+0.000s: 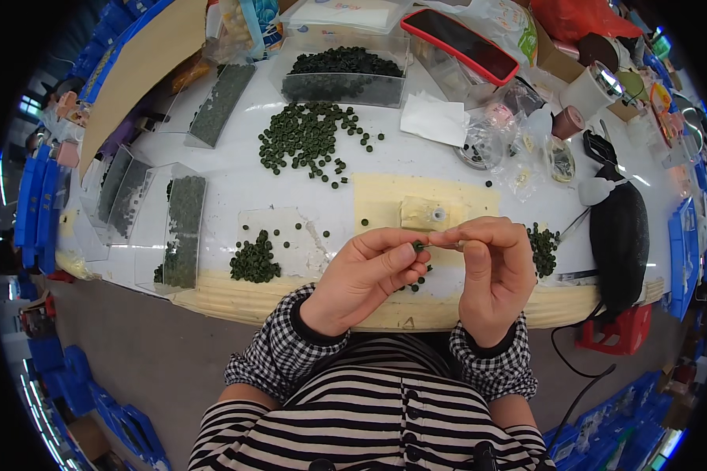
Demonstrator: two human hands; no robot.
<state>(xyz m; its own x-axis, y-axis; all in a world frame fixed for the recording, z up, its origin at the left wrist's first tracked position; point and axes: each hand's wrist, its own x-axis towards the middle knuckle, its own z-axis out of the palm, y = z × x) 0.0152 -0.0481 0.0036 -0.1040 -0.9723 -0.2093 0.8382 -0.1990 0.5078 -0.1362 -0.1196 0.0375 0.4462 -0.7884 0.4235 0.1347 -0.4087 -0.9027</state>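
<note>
My left hand [363, 275] pinches a small dark green round part [418, 246] between thumb and fingers. Close beside it, my right hand [492, 271] is closed in a pinch on something thin and light, too small to make out, which points at the green part. Just beyond both hands is a yellow-taped block [416, 212] with a small round fitting on top. Similar green parts form a pile [255, 259] left of my hands and another pile [542, 250] to the right. A few more lie partly hidden under my fingers.
A larger spread of green parts [306, 141] lies farther back, before a clear bin [346, 86] full of dark ones. Clear boxes [184, 228] stand at left. White tissue [434, 119], a red-cased phone [462, 47] and a black pouch [619, 243] are at back and right.
</note>
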